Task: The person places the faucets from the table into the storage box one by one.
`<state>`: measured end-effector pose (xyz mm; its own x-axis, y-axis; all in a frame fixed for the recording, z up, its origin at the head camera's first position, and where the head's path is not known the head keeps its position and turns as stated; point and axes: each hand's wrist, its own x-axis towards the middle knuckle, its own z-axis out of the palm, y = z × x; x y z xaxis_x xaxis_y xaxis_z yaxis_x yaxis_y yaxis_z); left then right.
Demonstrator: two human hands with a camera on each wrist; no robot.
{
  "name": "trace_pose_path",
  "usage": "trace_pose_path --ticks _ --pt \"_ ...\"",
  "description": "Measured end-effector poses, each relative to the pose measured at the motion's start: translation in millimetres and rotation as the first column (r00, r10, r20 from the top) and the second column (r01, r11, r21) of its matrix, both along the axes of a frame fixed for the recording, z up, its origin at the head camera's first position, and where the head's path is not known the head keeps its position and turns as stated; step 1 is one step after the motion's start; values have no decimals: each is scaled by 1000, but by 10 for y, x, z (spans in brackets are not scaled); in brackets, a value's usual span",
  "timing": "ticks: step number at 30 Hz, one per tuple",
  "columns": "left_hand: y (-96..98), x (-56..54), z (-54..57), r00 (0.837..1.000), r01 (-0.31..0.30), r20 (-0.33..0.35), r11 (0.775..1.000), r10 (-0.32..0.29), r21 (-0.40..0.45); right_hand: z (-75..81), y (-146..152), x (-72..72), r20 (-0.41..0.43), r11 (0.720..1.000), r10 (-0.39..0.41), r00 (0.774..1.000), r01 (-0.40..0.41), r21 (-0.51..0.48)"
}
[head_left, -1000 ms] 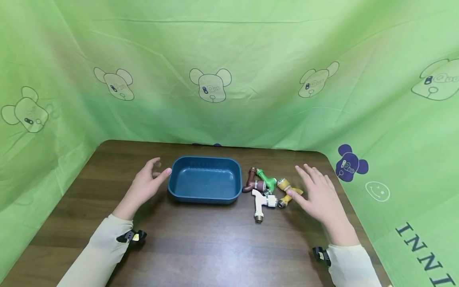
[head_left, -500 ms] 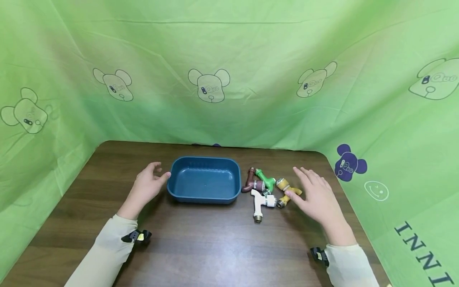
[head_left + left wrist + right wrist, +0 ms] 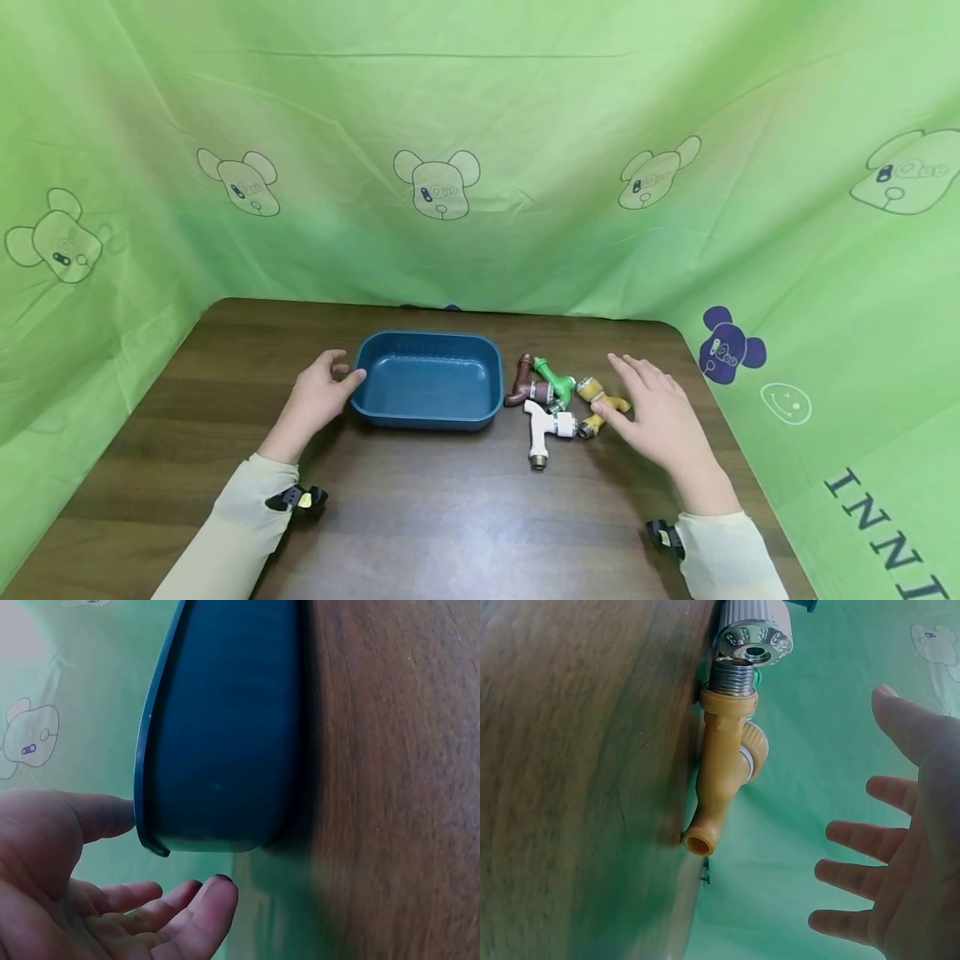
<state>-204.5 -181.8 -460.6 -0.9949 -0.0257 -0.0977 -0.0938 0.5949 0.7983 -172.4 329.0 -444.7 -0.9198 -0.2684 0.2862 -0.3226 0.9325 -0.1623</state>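
A blue plastic basin [image 3: 427, 421] stands on the table. My left hand [image 3: 318, 400] is at its left end, the thumb reaching to the rim. In the left wrist view the thumb overlaps the edge of the basin [image 3: 217, 735], while the other fingers [image 3: 214, 907] are loosely bent, apart from its wall. My right hand [image 3: 660, 417] hovers with spread fingers beside a yellow tap [image 3: 618, 404]. The right wrist view shows a gap between that hand [image 3: 907, 855] and the tap [image 3: 720, 757], which lies on the table.
Left of the yellow tap lie a white tap [image 3: 538, 429], a green tap [image 3: 558, 382] and a brown tap [image 3: 521, 387], close to the basin's right end. A green printed cloth [image 3: 525, 250] hangs behind the wooden table [image 3: 420, 517] and along its sides.
My left hand has moved right and reached the basin's left end, its thumb now at the rim. The right hand stays nearly in place over the yellow tap.
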Motion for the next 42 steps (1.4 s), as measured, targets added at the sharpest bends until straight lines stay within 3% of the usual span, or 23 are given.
trace_pose_path --ticks 5,11,26,36,42 --pt "34 -3 -6 1000 1 19 1000 -1 12 3 -3 -16 -4 1000 -1 1000 1 3" --pt "91 -19 -6 1000 7 -19 998 -8 -60 -2 -12 -40 -4 1000 -3 1000 3 2" --pt "113 -122 -63 998 5 -64 993 -12 -119 -22 -46 -45 45 1000 -17 999 17 10" --pt "154 -157 -92 999 20 -41 992 -26 -126 -47 -80 -27 99 998 -27 995 21 58" --pt "154 -166 -118 999 31 20 993 -29 -112 -85 -95 -42 129 998 -35 991 27 62"
